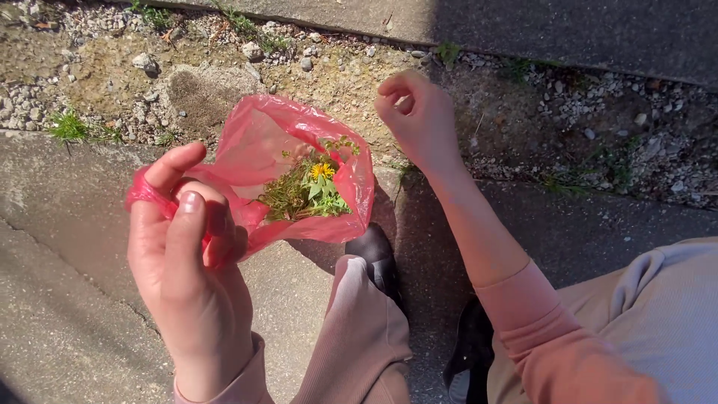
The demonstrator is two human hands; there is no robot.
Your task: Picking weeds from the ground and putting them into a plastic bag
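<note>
Closest to the camera, the left hand point(183, 262) comes up in front of the person, thumb and fingers pinched on the twisted handle of a red plastic bag point(299, 176), the thin film looped round the forefinger. The bag hangs open just right of that hand, its mouth gaping upward. Inside it sits a bunch of pulled weeds point(303, 193), green and stalky, with one yellow flower point(322, 170) on top. Just below the bag a black shoe point(378, 262) pokes out past a pink trouser leg point(359, 337), both planted on the grey concrete slab point(67, 299). A second dark shoe point(471, 352) sits lower right of the bag, in shadow.

Beyond the bag and to its right, the right hand point(419, 120) is loosely curled, fingertips tucked in toward the palm, holding nothing that can be seen, and not touching the bag. Its pink sleeve point(546, 337) runs back to the lower right.

Farther out past the bag lies a strip of bare dirt and gravel point(224, 75) with small grass tufts point(71, 127), then a concrete kerb point(523, 30).
</note>
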